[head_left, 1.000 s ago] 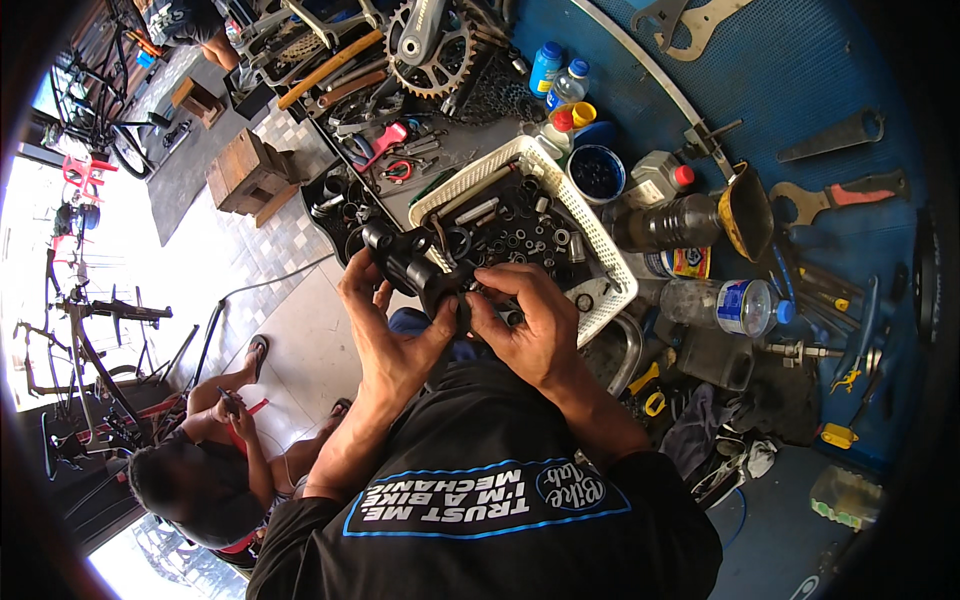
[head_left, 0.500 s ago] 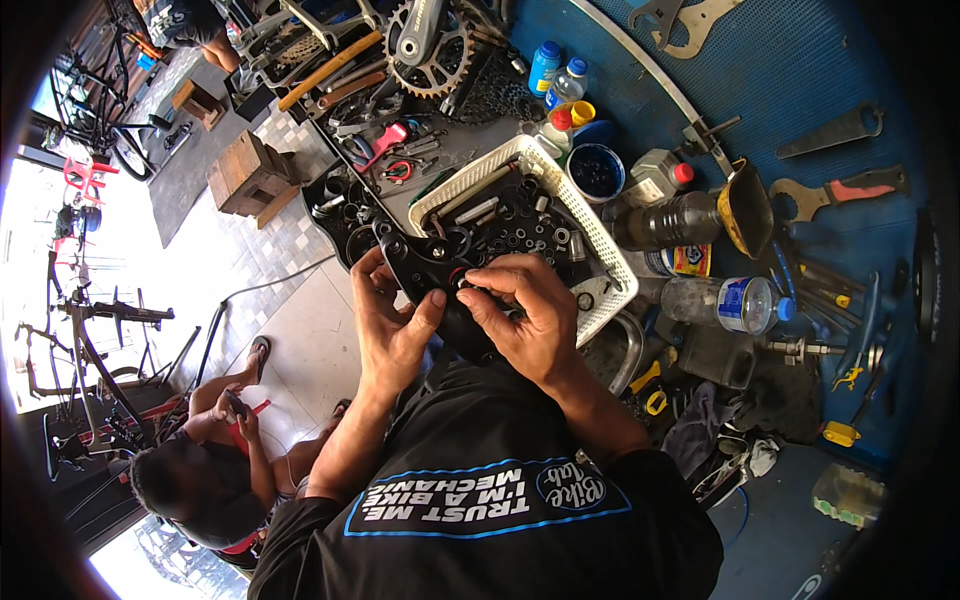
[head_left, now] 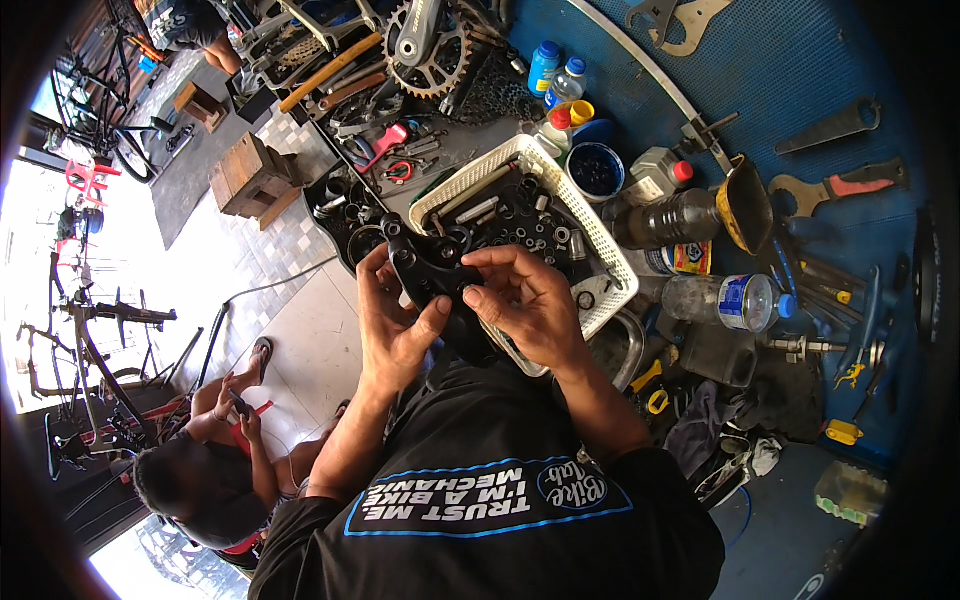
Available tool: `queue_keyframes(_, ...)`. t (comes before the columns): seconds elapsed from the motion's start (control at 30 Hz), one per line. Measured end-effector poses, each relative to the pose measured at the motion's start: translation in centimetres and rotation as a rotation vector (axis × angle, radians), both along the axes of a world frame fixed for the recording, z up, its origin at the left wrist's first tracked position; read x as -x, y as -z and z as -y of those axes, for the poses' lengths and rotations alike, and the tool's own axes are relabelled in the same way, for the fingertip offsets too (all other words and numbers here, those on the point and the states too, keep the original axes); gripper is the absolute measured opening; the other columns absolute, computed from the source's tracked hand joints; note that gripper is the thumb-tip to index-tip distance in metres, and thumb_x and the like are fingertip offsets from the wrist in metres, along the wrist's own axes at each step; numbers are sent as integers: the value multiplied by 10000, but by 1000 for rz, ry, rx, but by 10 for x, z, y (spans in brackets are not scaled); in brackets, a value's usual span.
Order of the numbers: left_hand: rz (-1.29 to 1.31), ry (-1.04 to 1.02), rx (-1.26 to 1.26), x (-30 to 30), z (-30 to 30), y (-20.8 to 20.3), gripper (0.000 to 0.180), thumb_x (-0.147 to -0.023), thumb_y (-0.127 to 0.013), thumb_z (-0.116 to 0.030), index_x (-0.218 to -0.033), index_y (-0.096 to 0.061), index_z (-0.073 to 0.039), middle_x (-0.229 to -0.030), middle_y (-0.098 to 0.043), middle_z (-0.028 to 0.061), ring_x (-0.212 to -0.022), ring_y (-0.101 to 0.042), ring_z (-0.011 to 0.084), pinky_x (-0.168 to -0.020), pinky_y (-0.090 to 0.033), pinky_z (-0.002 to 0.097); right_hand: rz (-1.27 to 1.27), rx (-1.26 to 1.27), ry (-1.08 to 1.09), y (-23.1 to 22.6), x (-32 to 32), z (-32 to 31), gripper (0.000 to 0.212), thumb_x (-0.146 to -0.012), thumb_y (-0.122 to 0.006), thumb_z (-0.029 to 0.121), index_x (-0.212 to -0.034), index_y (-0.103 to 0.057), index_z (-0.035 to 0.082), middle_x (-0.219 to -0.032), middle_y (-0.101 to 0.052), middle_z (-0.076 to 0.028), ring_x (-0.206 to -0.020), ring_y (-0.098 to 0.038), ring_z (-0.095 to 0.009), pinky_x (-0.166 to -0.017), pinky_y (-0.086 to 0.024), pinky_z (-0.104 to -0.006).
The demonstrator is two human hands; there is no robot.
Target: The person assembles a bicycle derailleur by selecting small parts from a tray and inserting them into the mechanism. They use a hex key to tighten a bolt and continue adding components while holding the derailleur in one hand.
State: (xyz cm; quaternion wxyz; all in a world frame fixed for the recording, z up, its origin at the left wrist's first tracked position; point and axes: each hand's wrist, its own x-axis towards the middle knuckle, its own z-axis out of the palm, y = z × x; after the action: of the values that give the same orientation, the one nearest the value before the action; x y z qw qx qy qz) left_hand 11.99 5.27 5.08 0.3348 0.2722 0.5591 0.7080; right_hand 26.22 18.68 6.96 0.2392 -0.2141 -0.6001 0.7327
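A black bicycle suspension link (head_left: 428,268) with round bolt or bearing holes is held up in front of my chest, over the near edge of a cream plastic basket (head_left: 607,262). My left hand (head_left: 392,325) grips its left side, thumb across the front and fingers behind. On the opposite side my right hand (head_left: 525,305) is closed, with thumb and index fingertips at the link's right end. Whether a small part sits between those fingertips is hidden. Inside the basket lie several small bearings, rings and spacers (head_left: 530,225).
Left of the basket is a black tray (head_left: 325,205) of metal parts. Hand tools, red scissors (head_left: 398,172) and a crankset (head_left: 425,50) lie beyond. Bottles (head_left: 735,305) and an open tub (head_left: 595,172) stand to the right. A seated person (head_left: 205,475) is at the lower left.
The link has tilted slightly in my hands. My right fingertips have shifted on its right end, and the red-edged round spot between them no longer shows.
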Motion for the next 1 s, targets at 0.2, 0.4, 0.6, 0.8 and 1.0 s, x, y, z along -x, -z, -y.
queue_keyframes(0.2,261,66,-5,6,1,1,625,-958,-758,-140,-1448,-399,4,-1283,-634,153,-1180,-639,221,-986,-560,364,-38,39,17,9,7,1,453,-913,-861,107,-1306,-655,20,-1052,-650,-18,-846,-632,-43,-750,-509,-189)
queue_keyframes(0.4,517,60,-2,8,1,6,538,-996,-717,-167,-1422,-439,10,-1272,-660,162,-1147,-675,234,-961,-583,370,-17,-64,22,4,2,-2,454,-928,-841,97,-1332,-644,27,-1069,-636,-29,-833,-618,-38,-732,-511,-191)
queue_keyframes(0.6,288,49,72,5,0,8,559,-986,-727,-127,-1424,-416,30,-1262,-662,146,-1162,-641,206,-1021,-523,365,-18,-35,15,9,4,-4,354,-972,-775,103,-1300,-674,15,-999,-674,-18,-747,-582,-21,-657,-498,-199)
queue_keyframes(0.8,67,15,55,0,-3,8,776,-898,-833,-142,-1482,-343,3,-1284,-618,138,-1217,-587,206,-1023,-532,394,5,10,-54,9,3,-7,334,-982,-759,102,-1297,-686,21,-983,-676,-10,-747,-591,-30,-663,-499,-207)
queue_keyframes(1.0,-72,-15,58,1,0,6,859,-860,-859,-128,-1519,-316,-37,-1313,-548,130,-1238,-582,229,-1024,-551,436,26,-177,-68,4,0,-12,307,-982,-755,85,-1282,-698,53,-990,-650,-2,-738,-541,-45,-666,-470,-232)
